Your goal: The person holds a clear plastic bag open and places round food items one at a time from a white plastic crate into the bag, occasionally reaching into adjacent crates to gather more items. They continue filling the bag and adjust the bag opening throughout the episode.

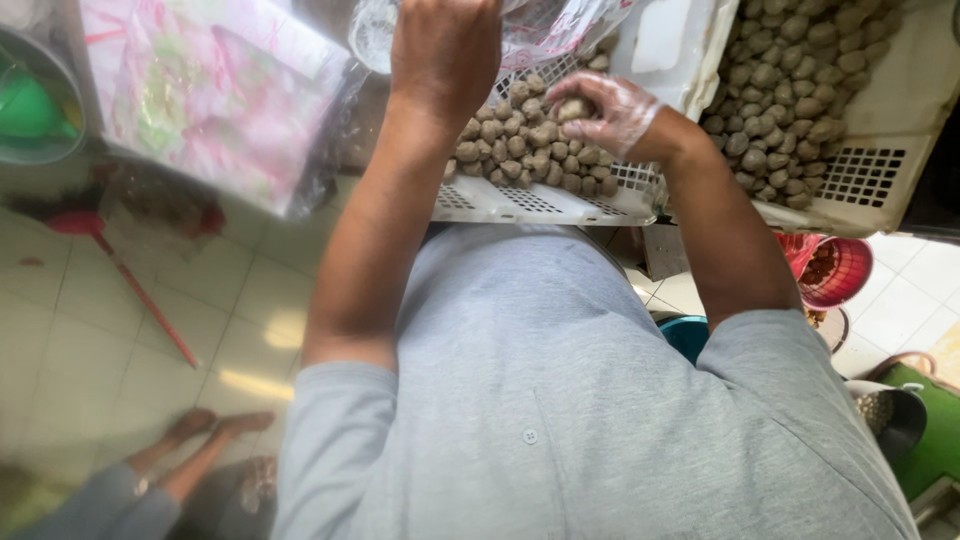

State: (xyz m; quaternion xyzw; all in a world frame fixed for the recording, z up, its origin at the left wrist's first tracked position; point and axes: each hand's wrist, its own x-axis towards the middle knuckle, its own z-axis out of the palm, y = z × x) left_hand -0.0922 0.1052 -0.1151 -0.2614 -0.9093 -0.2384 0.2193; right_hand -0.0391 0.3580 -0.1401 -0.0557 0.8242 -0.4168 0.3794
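**Two hands over a tray of brown balls**

The person's left hand (pixel 445 50) is raised at the far edge of the scene, its back toward the camera, fingers curled in around the gathered edge of a clear plastic bag (pixel 540 25). The fingertips themselves are hidden behind the hand, so how tightly they press I cannot tell.

The right hand (pixel 605 110), in a thin clear glove, lies just to the right of it and lower, resting on the heap in a white perforated tray (pixel 530 205). Its fingers are bunched together and pinch a few of the small round brown balls (pixel 520 150) (greyish-brown, roughly even in size) that fill the tray. The pinched ones sit at the far side of the heap, just below the bag.

Farther right, a second white tray (pixel 870 180) holds more of the same balls, touching the first tray's right side.

To the left lies a pink and green patterned sheet (pixel 215 95), and past it a green funnel (pixel 30 110). Near right, on the tiled floor, stands a red basket (pixel 840 275). A red broom (pixel 120 260) lies on the floor at left.
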